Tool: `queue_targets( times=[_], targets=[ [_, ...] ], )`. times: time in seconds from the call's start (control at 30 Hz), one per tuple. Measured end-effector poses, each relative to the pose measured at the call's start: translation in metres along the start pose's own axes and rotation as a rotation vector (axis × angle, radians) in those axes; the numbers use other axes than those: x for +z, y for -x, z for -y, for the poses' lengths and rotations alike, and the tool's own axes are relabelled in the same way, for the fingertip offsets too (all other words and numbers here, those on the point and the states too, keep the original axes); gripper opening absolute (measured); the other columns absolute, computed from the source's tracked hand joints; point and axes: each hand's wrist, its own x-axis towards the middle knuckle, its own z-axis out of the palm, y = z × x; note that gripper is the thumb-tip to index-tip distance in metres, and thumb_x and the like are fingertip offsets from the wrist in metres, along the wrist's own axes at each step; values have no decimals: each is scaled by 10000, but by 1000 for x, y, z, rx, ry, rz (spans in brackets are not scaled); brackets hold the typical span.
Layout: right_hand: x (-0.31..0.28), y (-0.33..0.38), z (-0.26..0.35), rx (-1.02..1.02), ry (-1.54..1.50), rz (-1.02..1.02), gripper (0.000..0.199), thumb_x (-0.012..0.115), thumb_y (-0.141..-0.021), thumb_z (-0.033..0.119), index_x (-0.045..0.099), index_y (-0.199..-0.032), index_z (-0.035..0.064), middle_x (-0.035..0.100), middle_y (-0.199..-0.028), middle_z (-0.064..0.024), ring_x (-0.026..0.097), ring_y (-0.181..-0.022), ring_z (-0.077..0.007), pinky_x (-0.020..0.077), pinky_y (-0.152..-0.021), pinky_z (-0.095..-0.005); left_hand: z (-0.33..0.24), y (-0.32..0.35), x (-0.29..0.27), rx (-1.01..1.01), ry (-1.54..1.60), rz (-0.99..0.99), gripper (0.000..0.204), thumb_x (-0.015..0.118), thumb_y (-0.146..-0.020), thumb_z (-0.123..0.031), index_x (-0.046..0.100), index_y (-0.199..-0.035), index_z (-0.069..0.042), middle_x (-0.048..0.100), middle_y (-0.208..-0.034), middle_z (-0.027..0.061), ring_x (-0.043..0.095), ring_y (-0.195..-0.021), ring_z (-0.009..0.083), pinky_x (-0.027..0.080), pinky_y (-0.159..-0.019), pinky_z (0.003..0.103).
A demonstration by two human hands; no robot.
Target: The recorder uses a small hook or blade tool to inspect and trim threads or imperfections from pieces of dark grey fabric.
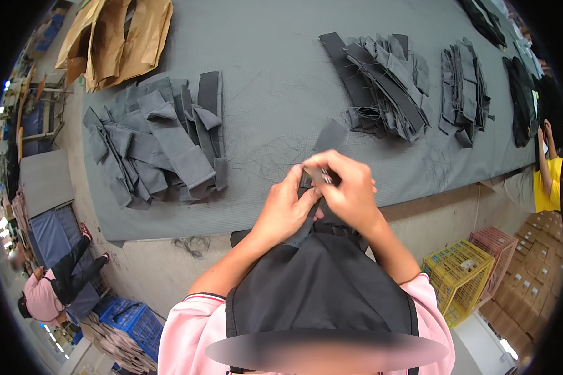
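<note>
Right now, in the head view, your left hand (pixel 289 203) and right hand (pixel 347 187) meet above the near edge of the grey surface (pixel 275 75). Both pinch the same dark grey fabric strip (pixel 327 139), whose free end sticks up and away from your fingers; something small and pale shows between your right fingertips, too small to name. The strip's lower end runs down toward the dark garment (pixel 322 281) in front of your chest.

To your left lies a loose heap of grey fabric pieces (pixel 159 147); to your right, two tidier stacks (pixel 385 84) and (pixel 463 90), well apart from your hands. Judging by that, the stacks may be handled pieces and the heap what remains, though nothing shows which is which. Brown paper sheets (pixel 116 37) lie at the far left corner.
</note>
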Motion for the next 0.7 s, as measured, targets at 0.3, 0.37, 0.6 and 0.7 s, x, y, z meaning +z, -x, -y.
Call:
queue_targets(
  times=[0.3,0.37,0.6,0.7],
  targets=[
    [-24,12,8,-61,287,44,227,712,-694,81,599,-890,66,538,-796,-47,583,-623,-234,455,-554,-330,1,-3,-6,-36,56,-5,253,536,-919,-107,468,-1107,48,674,-854,119,658,-614,159,517,-552,286],
    [-22,11,10,-75,335,36,225,725,-675,98,605,-864,72,523,-781,-42,560,-606,-234,440,-537,-330,1,-3,-6,-13,-4,-11,259,535,-916,-100,464,-1114,51,674,-852,124,662,-617,165,517,-552,289],
    [-19,16,8,-147,425,12,174,714,-683,78,623,-831,77,517,-747,-37,535,-566,-210,420,-509,-320,4,-4,-6,6,-32,-31,351,550,-913,-116,436,-1186,73,678,-844,124,667,-626,168,517,-560,283],
    [-21,22,2,-52,265,-78,150,709,-693,63,639,-826,68,514,-719,-41,523,-546,-198,415,-500,-312,5,-6,-8,-2,133,-16,398,553,-919,-141,419,-1222,81,680,-864,99,652,-620,144,514,-568,271]
  ],
)
